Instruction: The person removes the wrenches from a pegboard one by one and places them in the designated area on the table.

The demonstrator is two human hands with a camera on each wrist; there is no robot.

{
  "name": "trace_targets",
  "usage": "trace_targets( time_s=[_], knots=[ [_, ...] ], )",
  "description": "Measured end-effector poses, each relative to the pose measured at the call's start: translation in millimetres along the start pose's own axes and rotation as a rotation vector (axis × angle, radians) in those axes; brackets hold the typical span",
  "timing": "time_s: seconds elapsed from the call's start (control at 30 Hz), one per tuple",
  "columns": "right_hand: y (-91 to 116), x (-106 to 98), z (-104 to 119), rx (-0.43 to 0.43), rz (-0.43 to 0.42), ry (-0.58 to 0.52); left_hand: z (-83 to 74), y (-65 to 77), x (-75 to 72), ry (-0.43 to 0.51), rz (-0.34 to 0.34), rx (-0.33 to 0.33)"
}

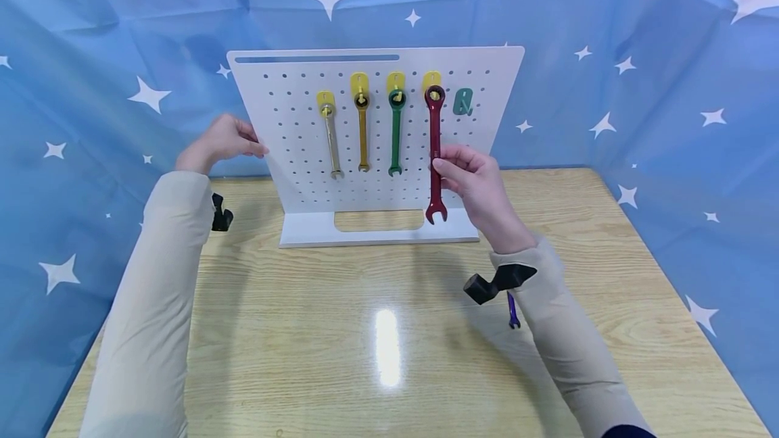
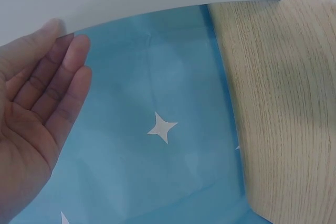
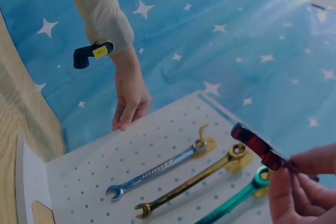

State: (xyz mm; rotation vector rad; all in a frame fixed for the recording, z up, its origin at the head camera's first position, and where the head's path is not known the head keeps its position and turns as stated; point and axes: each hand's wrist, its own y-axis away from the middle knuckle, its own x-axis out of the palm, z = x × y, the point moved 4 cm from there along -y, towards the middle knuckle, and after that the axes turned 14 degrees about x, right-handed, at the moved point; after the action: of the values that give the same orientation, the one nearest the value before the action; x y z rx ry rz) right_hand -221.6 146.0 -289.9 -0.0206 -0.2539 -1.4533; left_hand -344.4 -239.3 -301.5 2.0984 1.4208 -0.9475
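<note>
Red wrench (image 1: 435,128) | probably handling stiff, weighty, slick | right hand (image 1: 477,180) pinching mid-shank, sensible hold | left hand (image 1: 222,139) pinching pegboard (image 1: 379,137) left edge

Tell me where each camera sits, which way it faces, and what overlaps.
Head: worn on the head, facing forward and down at the pegboard; left hand, right hand, left sleeve and right sleeve show.
Left wrist: on that wrist, looking past the left palm at the pegboard's edge, blue backdrop and table.
Right wrist: on that wrist, looking across the gold wrench toward the left hand; right fingers pinch the red wrench.
Shared: head and right wrist both show the left hand at the pegboard's edge.
</note>
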Motion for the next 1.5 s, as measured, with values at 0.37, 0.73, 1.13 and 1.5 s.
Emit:
trace_targets(
  time_s=[0.37,0.73,1.13,1.5],
  knots=[
    [19.6,-17.0,-12.0,0.034,-0.005,0.055,-0.7,0.4,1.0,0.004,0.002,0.0],
    [35.2,-44.5,-30.2,0.07,-0.022,0.072,-1.1,2.1,1.0,0.016,-0.002,-0.005],
    [50.4,-76.5,-53.6,0.129,-0.076,0.084,-3.7,3.1,0.9,0.008,0.003,-0.001],
    [65.7,-107.9,-76.2,0.143,-0.11,0.082,-5.9,4.0,0.9,-0.015,-0.002,0.012]
  ],
)
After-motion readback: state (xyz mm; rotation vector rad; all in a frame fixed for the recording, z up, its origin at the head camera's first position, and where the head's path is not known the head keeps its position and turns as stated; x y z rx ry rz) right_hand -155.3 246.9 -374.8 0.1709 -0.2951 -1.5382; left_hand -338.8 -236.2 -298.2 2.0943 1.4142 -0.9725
